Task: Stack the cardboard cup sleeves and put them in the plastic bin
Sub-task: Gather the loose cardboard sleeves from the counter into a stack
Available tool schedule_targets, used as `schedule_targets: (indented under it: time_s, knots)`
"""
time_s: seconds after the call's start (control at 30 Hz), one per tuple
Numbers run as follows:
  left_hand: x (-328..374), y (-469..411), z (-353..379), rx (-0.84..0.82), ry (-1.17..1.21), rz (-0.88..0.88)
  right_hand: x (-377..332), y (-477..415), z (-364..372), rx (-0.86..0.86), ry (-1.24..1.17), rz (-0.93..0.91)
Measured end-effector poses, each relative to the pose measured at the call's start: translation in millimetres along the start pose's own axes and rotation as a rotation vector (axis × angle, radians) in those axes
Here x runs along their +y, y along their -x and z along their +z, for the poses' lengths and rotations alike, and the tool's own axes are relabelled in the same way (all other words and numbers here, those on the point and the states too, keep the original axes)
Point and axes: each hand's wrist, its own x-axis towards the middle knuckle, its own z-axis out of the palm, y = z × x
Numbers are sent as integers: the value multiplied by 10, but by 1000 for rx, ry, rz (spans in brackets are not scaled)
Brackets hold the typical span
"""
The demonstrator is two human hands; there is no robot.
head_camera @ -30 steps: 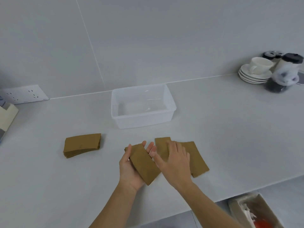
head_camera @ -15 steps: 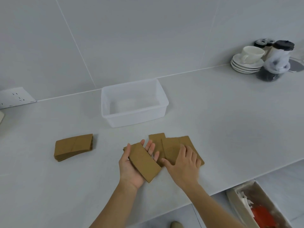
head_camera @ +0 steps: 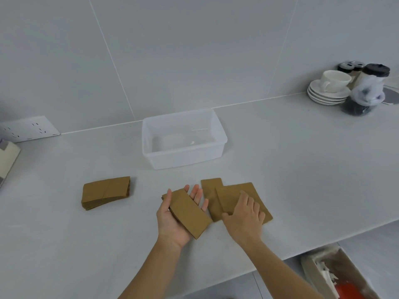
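Note:
My left hand (head_camera: 172, 225) lies palm up on the counter and cradles a small stack of brown cardboard cup sleeves (head_camera: 190, 214), thumb on its edge. My right hand (head_camera: 245, 214) presses flat on two loose sleeves (head_camera: 235, 195) lying overlapped just to the right. Another stack of sleeves (head_camera: 105, 192) rests further left on the counter. The clear plastic bin (head_camera: 183, 160) stands behind my hands with nothing in it.
A wall socket (head_camera: 28, 128) and a box edge (head_camera: 7, 158) are at the far left. Saucers with a white cup (head_camera: 330, 86) and lidded jars (head_camera: 367, 91) stand at the back right. An open cardboard box (head_camera: 336, 275) sits below the counter's front edge.
My right hand has slid a little right and down over the loose sleeves. The left hand still holds its stack in the same pose.

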Motion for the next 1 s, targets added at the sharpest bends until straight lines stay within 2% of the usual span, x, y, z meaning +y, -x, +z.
schedule_targets:
  time_s: [0.23,0.5,0.73,1.0]
  knots:
    - [49,16,96,-31,-1,22,-267,-137,-363,-5,-298,10]
    - [48,3,201,-66,-91,34,-607,150,-581,45,-530,-241]
    - [-29,51,189,-110,-117,84,-652,406,-445,-113,-525,-381]
    - [-56,106,220,-123,-96,103,-595,429,-283,-184,-452,-427]
